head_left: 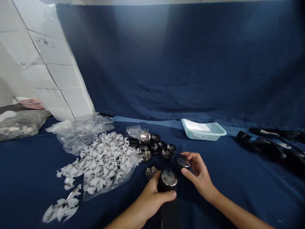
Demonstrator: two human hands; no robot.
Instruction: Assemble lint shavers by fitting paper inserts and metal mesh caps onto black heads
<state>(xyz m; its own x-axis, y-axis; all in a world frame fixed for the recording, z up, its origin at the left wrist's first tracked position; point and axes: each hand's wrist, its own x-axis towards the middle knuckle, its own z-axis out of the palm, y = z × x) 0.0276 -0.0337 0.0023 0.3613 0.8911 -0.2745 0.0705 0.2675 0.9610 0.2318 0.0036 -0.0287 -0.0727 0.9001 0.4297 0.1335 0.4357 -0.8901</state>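
Me, lower centre: my L hand (152, 197) gripping a black cylindrical body w/ perforated steel top (168, 178), fingers closed round the barrel, while my R hand (199, 173) is pinching a glossy round black cap (182, 161) between fingertips, just beside it. Both look light, stiff, prob. slick; best held by the barrel or rim, not the mesh. Small round steel-mesh parts (154, 148) are clustering just above, next to a clear plastic bag of white cutouts (105, 162) on navy cloth (23, 197). Pale-blue plastic basket (202, 132) sitting upper right of centre.
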